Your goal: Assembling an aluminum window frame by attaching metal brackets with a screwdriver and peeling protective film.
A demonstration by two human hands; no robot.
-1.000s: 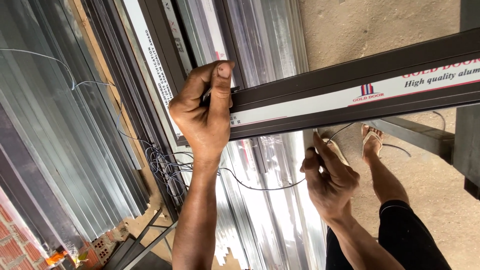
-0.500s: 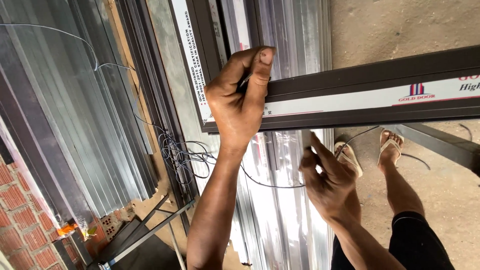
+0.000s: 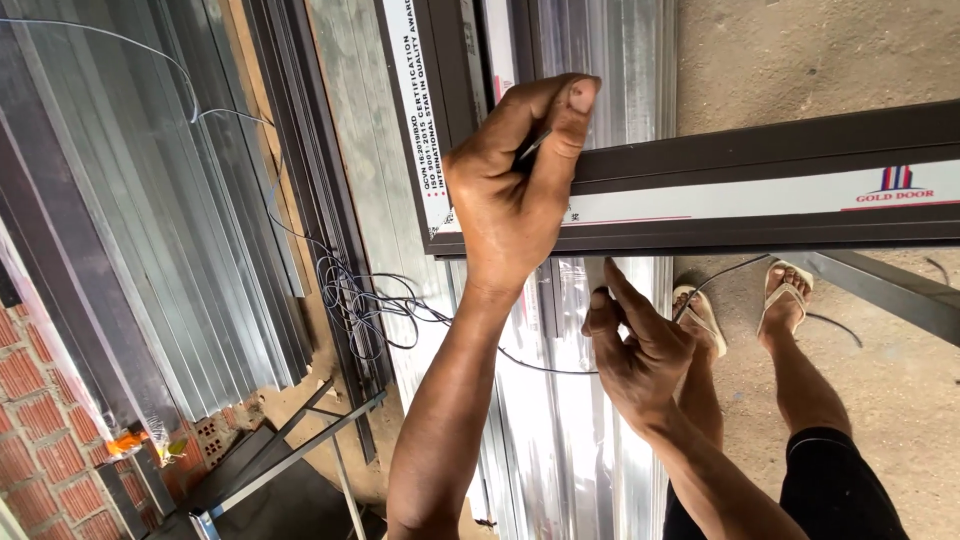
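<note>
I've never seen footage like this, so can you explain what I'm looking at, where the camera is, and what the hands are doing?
The camera sits on a person's head and looks down at their own two bare hands. The left hand grips the corner of a dark metal door frame with a white protective strip. The right hand is just below the frame, fingers pinched, apparently empty. Behind lie stacked silvery metal profiles and a loose tangle of thin wire. Below are the person's sandalled feet on a bare concrete floor.

The left hand [image 3: 515, 190] wraps the corner where two frame bars [image 3: 760, 195] meet. The right hand [image 3: 635, 350] hangs just below the horizontal bar, right of the left forearm. Wire [image 3: 370, 305] lies left of both; stacked metal profiles [image 3: 150, 220] farther left.
</note>
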